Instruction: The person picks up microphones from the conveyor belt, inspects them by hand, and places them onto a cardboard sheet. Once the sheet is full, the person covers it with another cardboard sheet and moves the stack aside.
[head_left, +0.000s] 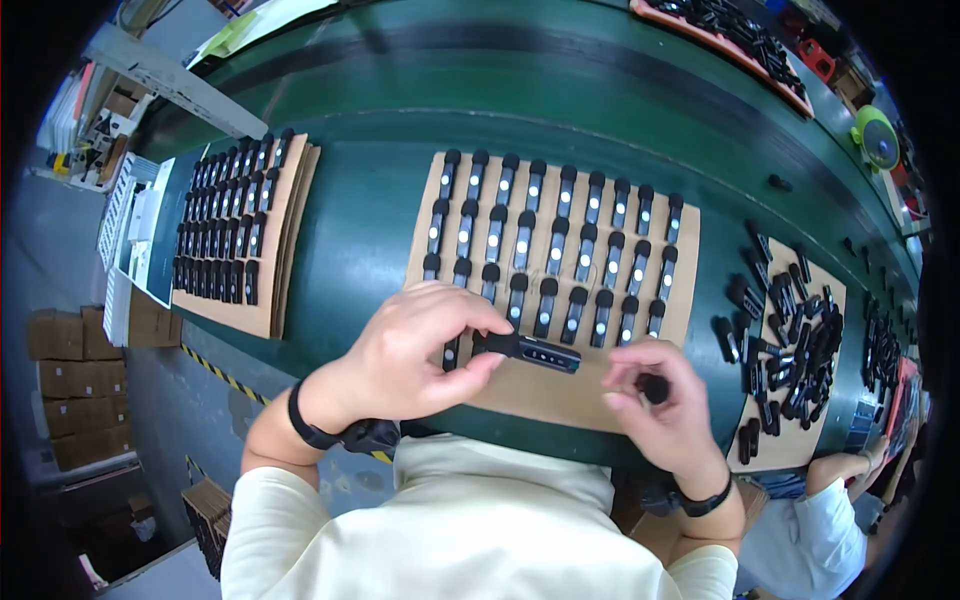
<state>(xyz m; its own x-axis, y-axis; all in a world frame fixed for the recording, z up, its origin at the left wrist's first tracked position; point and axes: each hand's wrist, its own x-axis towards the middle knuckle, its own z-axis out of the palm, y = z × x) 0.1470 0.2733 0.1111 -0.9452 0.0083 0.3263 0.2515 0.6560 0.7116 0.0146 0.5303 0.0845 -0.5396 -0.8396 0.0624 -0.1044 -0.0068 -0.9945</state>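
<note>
My left hand (425,350) pinches a small black clip-on microphone (548,354) by its foam-tipped end, its body pointing right, over the near half of a cardboard sheet (540,395). To the right of it, my right hand (665,405) is closed around a dark piece with a round black foam end (653,388); the fingers hide the rest of it. The two held things are apart. Rows of similar microphones (525,240) lie on the cardboard, foam ends pointing away from me. One more microphone (451,352) lies partly behind my left fingers.
At left, more microphones fill a stack of cardboard sheets (285,240). A loose heap of microphones (790,345) lies on cardboard at right. A pink tray (740,45) of black parts stands far right, near a green fan (877,138). A co-worker's arm (840,468) shows at lower right.
</note>
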